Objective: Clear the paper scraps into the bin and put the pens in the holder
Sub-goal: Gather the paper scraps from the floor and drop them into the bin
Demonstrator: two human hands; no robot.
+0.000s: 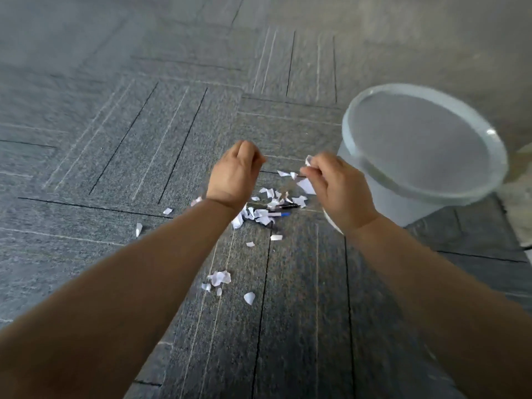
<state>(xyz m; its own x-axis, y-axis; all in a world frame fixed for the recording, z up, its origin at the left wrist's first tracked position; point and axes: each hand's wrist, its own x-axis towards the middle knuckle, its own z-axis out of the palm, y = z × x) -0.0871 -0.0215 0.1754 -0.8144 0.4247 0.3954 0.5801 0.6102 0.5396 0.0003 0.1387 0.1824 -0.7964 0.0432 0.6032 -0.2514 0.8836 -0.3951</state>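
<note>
Pinching a paper scrap (308, 161) in our right hand (336, 185) just beside the bin (374, 197), we are holding our left hand (234, 171) curled, its contents hidden; loose scraps (260, 213) and pens (283, 207) are lying left of the bin

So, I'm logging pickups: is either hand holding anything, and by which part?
The right hand pinches a paper scrap by one end between fingertips. The left hand is curled; whether its grip holds anything cannot be told.
</note>
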